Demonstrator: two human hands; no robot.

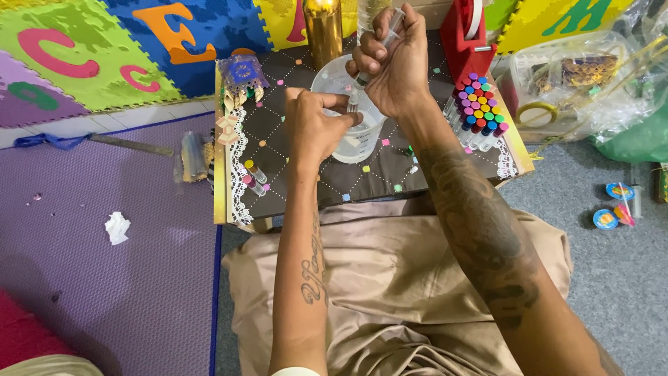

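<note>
Right hand [393, 66], fist closed, grips a clear plastic syringe [379, 49] upright over the clear plastic measuring cup [341, 111] on the dark tabletop [278, 181]; left hand [316, 125] pinches a small vial, mostly hidden, at the syringe's tip.

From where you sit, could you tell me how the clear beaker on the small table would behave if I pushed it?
The beaker looks like thin clear plastic, so probably light and a little flexible. It seems to hold some clear liquid, which could slosh or spill if it tips. The left hand is at its rim, likely steadying it, while the right hand holds a syringe above it.
</note>
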